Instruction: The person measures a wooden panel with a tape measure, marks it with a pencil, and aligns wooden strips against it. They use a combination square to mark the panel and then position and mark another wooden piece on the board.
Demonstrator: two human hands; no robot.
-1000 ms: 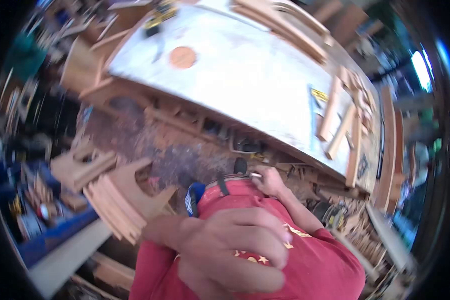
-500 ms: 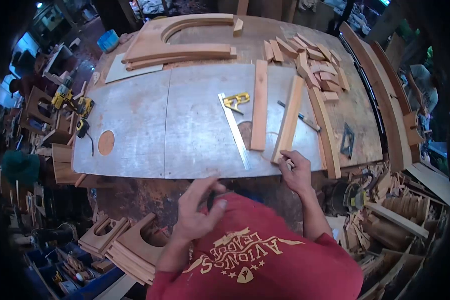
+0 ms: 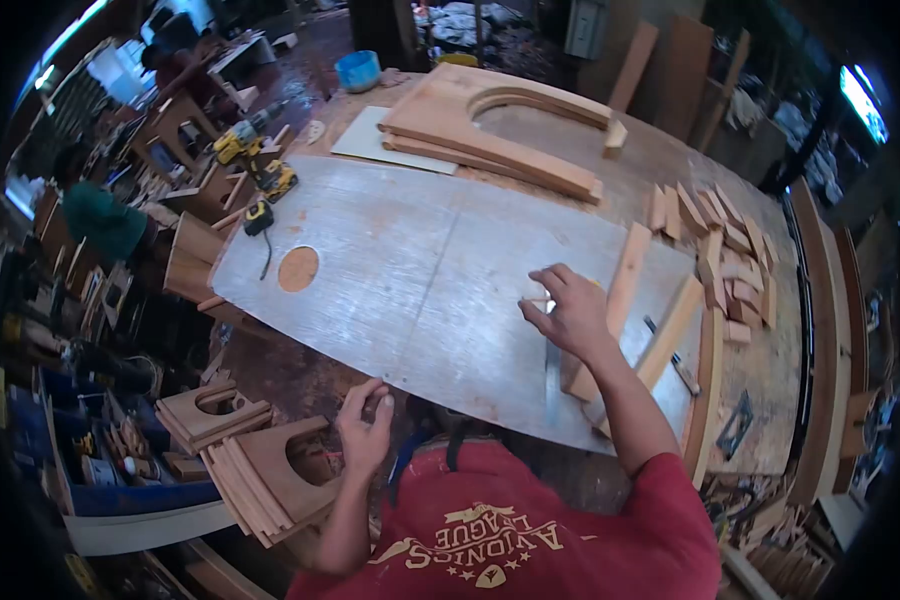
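Observation:
My right hand hovers over the metal-topped board with thumb and fingers apart, holding nothing; it hides most of the yellow combination square, whose blade shows below it. My left hand is near the board's front edge, its fingers curled towards the thumb; nothing can be made out between them. Right of my right hand lie two wooden bars, one partly behind the hand and another partly behind my forearm. A dark marking tool lies beside the second bar.
Curved wooden frames lie at the back beside a pile of small wood blocks. A drill and tape measure sit at the left edge. Cut panels are stacked at lower left. A person in green is at far left.
My right hand has let go of the wooden bar and moved left and up over the square. My left hand has curled its fingers near the front edge. The view has turned left.

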